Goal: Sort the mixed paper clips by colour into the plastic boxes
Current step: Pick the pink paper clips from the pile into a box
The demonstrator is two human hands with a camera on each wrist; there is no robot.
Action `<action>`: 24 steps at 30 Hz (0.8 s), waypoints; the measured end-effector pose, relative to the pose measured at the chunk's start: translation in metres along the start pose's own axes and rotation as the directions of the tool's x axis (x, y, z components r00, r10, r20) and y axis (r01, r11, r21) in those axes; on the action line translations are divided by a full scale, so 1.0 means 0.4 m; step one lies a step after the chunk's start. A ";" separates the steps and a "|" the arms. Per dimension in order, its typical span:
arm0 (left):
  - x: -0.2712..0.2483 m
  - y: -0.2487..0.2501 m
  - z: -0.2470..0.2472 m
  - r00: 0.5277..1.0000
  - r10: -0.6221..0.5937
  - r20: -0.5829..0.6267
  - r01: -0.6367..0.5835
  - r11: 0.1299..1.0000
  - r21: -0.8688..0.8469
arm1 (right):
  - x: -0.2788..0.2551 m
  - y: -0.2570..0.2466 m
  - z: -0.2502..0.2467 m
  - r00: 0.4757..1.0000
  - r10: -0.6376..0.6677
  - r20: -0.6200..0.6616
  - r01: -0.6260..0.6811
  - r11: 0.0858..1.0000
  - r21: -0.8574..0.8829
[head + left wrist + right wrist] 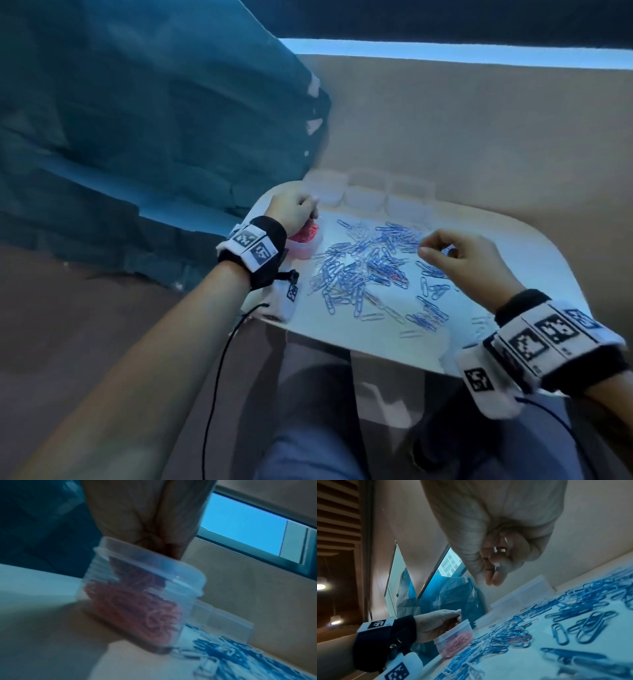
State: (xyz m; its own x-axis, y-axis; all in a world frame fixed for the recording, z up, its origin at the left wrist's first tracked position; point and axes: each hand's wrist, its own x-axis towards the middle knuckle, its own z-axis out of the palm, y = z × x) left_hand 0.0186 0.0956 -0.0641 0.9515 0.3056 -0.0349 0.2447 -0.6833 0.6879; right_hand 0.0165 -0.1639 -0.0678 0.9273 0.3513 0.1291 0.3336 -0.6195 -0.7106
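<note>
Left hand [295, 209] poised over the clear box [305, 244] of pink clips [308, 230] at the tabletop's [548, 260] left edge, fingers bunched; what they hold, I cannot tell. Right hand [469, 260] pinches a clip above the blue pile [370, 263]. Three clear boxes [366, 192] line the far edge.

left hand [145, 520] fingertips hidden, pink clips [137, 609] blurred

Four clear plastic boxes stand on one white table [534, 260]: one box of pink clips [306, 242] and three empty boxes [365, 196] in a row. The loose blue and white clips [373, 267] are too many to count. Two hands show, each with one wristband.
</note>
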 end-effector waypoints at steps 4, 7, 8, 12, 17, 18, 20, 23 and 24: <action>-0.024 0.028 -0.003 0.988 0.117 -0.103 -0.098 0.979 0.179 | 0.035 -0.004 -0.003 0.981 0.052 0.187 0.016 0.938 -0.347; -0.062 0.072 0.031 0.962 0.273 -0.014 -0.259 0.925 0.277 | 0.042 -0.006 0.024 0.855 0.165 0.491 0.172 0.804 -0.570; -0.079 0.085 0.054 0.941 0.320 0.110 -0.339 0.892 0.298 | 0.039 -0.005 0.029 0.833 0.181 0.523 0.206 0.776 -0.597; -0.121 0.100 0.160 0.747 0.240 0.620 -0.581 0.689 0.434 | 0.023 0.015 0.017 0.820 0.203 0.535 0.251 0.713 -0.655; -0.123 0.103 0.164 0.808 0.211 0.551 -0.549 0.611 0.570 | 0.007 0.021 0.007 0.859 0.201 0.471 0.223 0.682 -0.697; -0.124 0.106 0.161 0.808 0.214 0.549 -0.548 0.615 0.567 | 0.008 0.015 0.010 0.880 0.146 0.452 0.225 0.710 -0.668; -0.129 0.114 0.155 0.803 0.188 0.566 -0.543 0.624 0.563 | 0.013 -0.002 0.020 0.906 0.050 0.420 0.227 0.779 -0.585; -0.139 0.120 0.154 0.786 0.151 0.600 -0.541 0.639 0.547 | 0.030 -0.015 0.039 0.905 0.010 0.425 0.241 0.812 -0.532; -0.141 0.119 0.154 0.781 0.152 0.606 -0.542 0.647 0.536 | 0.036 -0.015 0.046 0.899 0.017 0.438 0.250 0.802 -0.543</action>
State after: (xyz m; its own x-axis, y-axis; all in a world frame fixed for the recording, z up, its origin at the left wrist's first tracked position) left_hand -0.0117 0.0048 -0.0740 0.8932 -0.2670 -0.3617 -0.2573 -0.9634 0.0757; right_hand 0.0245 -0.1422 -0.0742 0.7649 0.6127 -0.1986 0.5910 -0.7903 -0.1616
